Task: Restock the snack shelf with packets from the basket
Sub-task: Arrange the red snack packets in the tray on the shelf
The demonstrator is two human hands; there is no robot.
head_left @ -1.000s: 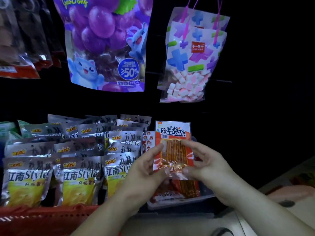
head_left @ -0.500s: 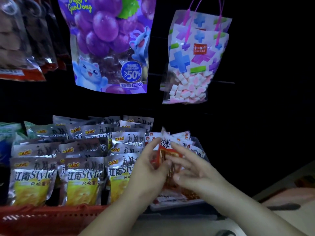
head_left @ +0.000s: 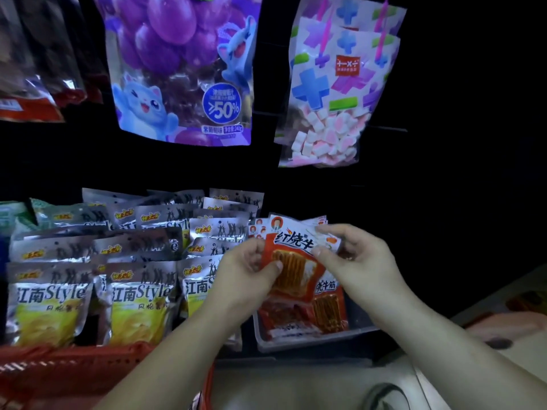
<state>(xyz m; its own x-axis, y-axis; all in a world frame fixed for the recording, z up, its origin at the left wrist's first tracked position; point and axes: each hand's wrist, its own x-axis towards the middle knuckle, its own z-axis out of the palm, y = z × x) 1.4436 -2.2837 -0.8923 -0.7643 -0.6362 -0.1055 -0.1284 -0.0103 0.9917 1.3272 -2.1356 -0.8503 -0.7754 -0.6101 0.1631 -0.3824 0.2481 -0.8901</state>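
An orange-red plastic snack packet (head_left: 291, 261) is held above a clear plastic tray (head_left: 310, 340) filled with like packets. Its left edge is pinched by the left hand (head_left: 245, 276), thumb in front, fingers hidden behind. Its upper right corner is pinched by the right hand (head_left: 364, 261). Whether one packet or several are gripped cannot be told. A red plastic basket (head_left: 74, 368) is cut off at the lower left, below silver-and-yellow foil packets (head_left: 139, 300).
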